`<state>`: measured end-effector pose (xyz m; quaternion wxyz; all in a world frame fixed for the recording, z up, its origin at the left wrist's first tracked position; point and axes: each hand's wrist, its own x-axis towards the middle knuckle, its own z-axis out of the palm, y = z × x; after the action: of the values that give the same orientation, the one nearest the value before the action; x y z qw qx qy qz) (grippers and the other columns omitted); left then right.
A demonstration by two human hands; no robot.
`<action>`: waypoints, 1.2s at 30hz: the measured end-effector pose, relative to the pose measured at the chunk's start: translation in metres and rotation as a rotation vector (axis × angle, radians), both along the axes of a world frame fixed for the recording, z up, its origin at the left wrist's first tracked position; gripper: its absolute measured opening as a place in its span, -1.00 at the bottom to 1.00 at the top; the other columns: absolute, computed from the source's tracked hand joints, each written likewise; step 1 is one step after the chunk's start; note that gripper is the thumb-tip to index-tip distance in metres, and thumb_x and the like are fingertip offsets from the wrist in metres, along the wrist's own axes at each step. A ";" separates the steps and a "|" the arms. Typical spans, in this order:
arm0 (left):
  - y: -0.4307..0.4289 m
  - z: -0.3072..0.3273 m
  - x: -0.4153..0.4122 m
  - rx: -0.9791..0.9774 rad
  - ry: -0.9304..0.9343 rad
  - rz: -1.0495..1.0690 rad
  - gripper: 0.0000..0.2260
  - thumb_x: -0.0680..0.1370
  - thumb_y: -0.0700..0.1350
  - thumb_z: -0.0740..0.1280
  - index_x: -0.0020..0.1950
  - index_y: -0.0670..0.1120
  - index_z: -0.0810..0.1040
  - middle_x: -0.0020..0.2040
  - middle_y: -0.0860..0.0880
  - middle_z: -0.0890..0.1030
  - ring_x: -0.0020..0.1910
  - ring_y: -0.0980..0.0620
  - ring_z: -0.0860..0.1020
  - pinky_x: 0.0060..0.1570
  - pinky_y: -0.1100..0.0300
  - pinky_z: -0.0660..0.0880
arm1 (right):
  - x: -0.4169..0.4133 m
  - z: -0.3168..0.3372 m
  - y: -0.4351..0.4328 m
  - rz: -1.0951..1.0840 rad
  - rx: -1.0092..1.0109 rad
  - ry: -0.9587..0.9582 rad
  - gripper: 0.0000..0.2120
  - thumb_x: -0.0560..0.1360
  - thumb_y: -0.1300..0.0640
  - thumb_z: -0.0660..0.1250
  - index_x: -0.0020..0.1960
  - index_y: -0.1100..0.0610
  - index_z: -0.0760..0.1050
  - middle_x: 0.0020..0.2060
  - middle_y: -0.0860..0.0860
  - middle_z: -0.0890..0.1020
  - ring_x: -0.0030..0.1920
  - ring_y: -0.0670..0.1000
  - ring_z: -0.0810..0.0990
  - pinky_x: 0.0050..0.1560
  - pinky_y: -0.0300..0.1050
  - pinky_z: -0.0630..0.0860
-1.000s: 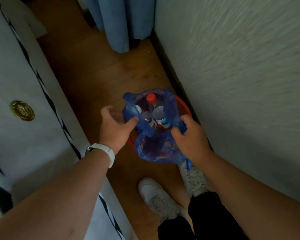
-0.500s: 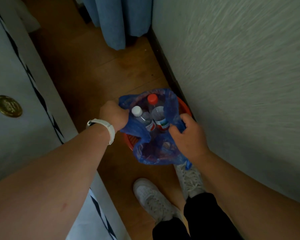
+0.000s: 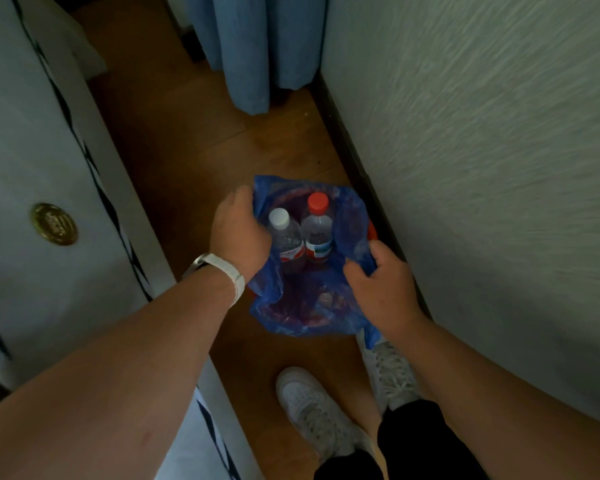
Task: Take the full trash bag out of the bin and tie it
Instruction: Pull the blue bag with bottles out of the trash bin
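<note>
Gripping the blue trash bag (image 3: 305,317) from both sides: the left hand (image 3: 238,233) is closed on the bag's left rim, and the right hand (image 3: 383,285) pinches a fold of plastic on the right-near side, thumb on top. Hands are apart, one on each side of the opening. There's a white wristband (image 3: 224,273) on the left wrist.

The bag is still sitting in the bin (image 3: 372,230), which only shows as a sliver of red rim on the right, plus a reddish tint through the plastic. Inside the open mouth stand two plastic bottles side by side and touching: a white-capped bottle (image 3: 286,239) on the left and a red-capped bottle (image 3: 317,230) on the right, both upright-ish.

Floor is brown wood (image 3: 194,147), looks bare apart from the bin. It's a pretty narrow strip. On the right a textured pale wall (image 3: 482,168) runs along with a dark baseboard (image 3: 352,157) at its foot, and the bin sits just beside that. On the left there's a big white panel (image 3: 25,150) with a black zigzag line and a round brass fitting (image 3: 53,224), near the left forearm. So not much room sideways; the open floor is straight ahead, up to a blue curtain (image 3: 257,46) hanging to the floor at the far end.

Two white sneakers (image 3: 312,407) stand near the bin, the right one partly under the bag's edge.
</note>
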<state>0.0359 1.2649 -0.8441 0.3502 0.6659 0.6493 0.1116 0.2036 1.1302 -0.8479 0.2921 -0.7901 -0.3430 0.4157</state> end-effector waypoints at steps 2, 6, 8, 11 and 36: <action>0.005 -0.004 0.002 -0.169 0.029 0.169 -0.78 0.48 -0.33 0.24 0.12 -0.25 0.46 0.04 -0.19 0.55 0.03 -0.16 0.53 -0.10 0.12 0.38 | -0.001 0.000 0.002 -0.002 -0.005 0.000 -0.84 0.38 -0.01 0.29 -0.29 0.02 0.36 -0.47 -0.04 0.46 -0.43 0.09 0.44 -0.36 0.16 0.50; 0.020 -0.012 -0.003 -0.367 0.083 0.328 -0.74 0.56 -0.27 0.14 0.14 -0.35 0.51 0.13 -0.34 0.57 0.15 -0.34 0.52 0.04 -0.07 0.49 | -0.001 0.002 0.005 0.007 -0.001 0.025 -0.88 0.42 0.06 0.31 -0.23 0.07 0.42 -0.40 0.10 0.53 -0.36 0.20 0.51 -0.34 0.19 0.52; 0.022 -0.012 0.001 -0.442 0.092 0.283 -0.75 0.59 -0.28 0.10 0.17 -0.35 0.47 0.17 -0.37 0.54 0.16 -0.35 0.50 0.07 -0.09 0.44 | -0.001 0.004 0.007 0.009 0.001 0.024 -0.88 0.42 0.05 0.31 -0.22 0.08 0.43 -0.39 0.13 0.54 -0.33 0.23 0.53 -0.34 0.21 0.53; 0.019 -0.017 -0.001 -0.447 0.059 0.260 -0.77 0.61 -0.14 0.13 0.08 -0.26 0.49 -0.02 -0.27 0.56 0.09 -0.31 0.53 -0.06 -0.04 0.44 | -0.002 0.005 0.010 0.015 -0.004 0.015 -0.88 0.43 0.05 0.31 -0.22 0.07 0.44 -0.38 0.12 0.55 -0.32 0.22 0.53 -0.33 0.20 0.53; 0.004 0.021 0.007 0.065 -0.149 -0.155 -0.81 0.60 -0.04 0.22 0.14 -0.12 0.42 -0.12 -0.14 0.62 -0.21 -0.10 0.59 -0.22 -0.09 0.56 | -0.003 0.016 0.032 -0.030 0.004 0.087 -0.89 0.42 -0.11 0.21 -0.21 -0.10 0.41 -0.36 -0.02 0.54 -0.31 0.10 0.56 -0.24 0.28 0.56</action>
<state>0.0427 1.2690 -0.8228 0.3836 0.7150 0.5638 0.1543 0.2003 1.1617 -0.8322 0.3147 -0.7757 -0.3188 0.4445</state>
